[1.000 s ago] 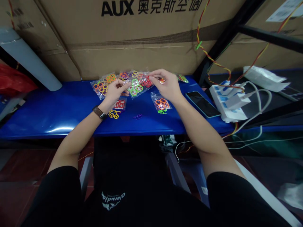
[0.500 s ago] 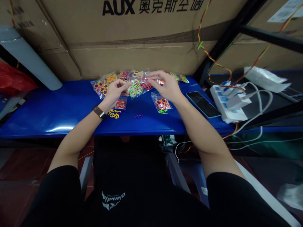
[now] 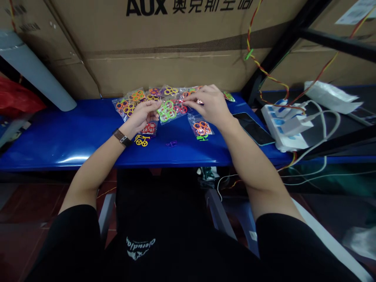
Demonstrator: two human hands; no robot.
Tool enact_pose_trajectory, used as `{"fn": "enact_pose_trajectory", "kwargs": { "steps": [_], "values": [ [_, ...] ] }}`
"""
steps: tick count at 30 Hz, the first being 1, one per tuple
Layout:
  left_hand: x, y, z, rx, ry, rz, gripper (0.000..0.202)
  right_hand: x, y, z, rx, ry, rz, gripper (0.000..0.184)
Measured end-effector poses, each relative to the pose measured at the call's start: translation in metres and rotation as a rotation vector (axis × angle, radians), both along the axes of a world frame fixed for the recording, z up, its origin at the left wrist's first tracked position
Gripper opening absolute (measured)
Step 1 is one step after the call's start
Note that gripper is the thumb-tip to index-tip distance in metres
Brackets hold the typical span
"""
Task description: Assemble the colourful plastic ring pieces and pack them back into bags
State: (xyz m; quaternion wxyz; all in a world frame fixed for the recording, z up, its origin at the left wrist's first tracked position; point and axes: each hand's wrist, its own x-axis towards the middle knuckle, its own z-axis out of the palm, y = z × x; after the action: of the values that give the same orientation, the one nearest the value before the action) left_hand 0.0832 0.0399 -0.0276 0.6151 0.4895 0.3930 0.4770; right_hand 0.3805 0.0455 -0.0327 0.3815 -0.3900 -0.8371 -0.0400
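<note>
My left hand (image 3: 141,116) and my right hand (image 3: 209,105) pinch the two ends of a clear plastic packet with green ring pieces (image 3: 168,111) just above the blue table (image 3: 73,133). Behind it lie several more clear packets of orange, yellow and red pieces (image 3: 129,102). A packet with red pieces (image 3: 149,128) lies under my left hand. A packet with orange pieces (image 3: 200,127) lies below my right hand. Loose on the table are a small yellow bicycle (image 3: 141,140), a purple piece (image 3: 171,143) and a green piece (image 3: 202,137).
A phone (image 3: 255,131) lies face up right of my right wrist. A white power strip with plugs and cables (image 3: 286,124) sits further right. Large cardboard boxes (image 3: 164,51) stand behind the table. A grey tube (image 3: 32,70) leans at the left.
Both hands have drawn the green packet a little nearer and lower. My right hand's fingers have closed in toward its end.
</note>
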Motion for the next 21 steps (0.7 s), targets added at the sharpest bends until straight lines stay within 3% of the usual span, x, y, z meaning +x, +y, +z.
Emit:
{"fn": "enact_pose_trajectory", "kwargs": {
  "steps": [4, 13, 21],
  "values": [
    [-0.001, 0.001, -0.001, 0.005, 0.007, -0.015, 0.018, -0.001, 0.001, -0.001, -0.005, 0.018, 0.011, 0.021],
    [0.006, 0.004, -0.008, 0.059, 0.017, 0.04, 0.034, -0.009, -0.009, 0.005, -0.15, 0.146, 0.087, 0.019],
    [0.006, 0.005, -0.007, 0.053, 0.013, 0.038, 0.032, -0.008, -0.013, 0.009, -0.234, 0.142, 0.139, 0.021]
  ]
}}
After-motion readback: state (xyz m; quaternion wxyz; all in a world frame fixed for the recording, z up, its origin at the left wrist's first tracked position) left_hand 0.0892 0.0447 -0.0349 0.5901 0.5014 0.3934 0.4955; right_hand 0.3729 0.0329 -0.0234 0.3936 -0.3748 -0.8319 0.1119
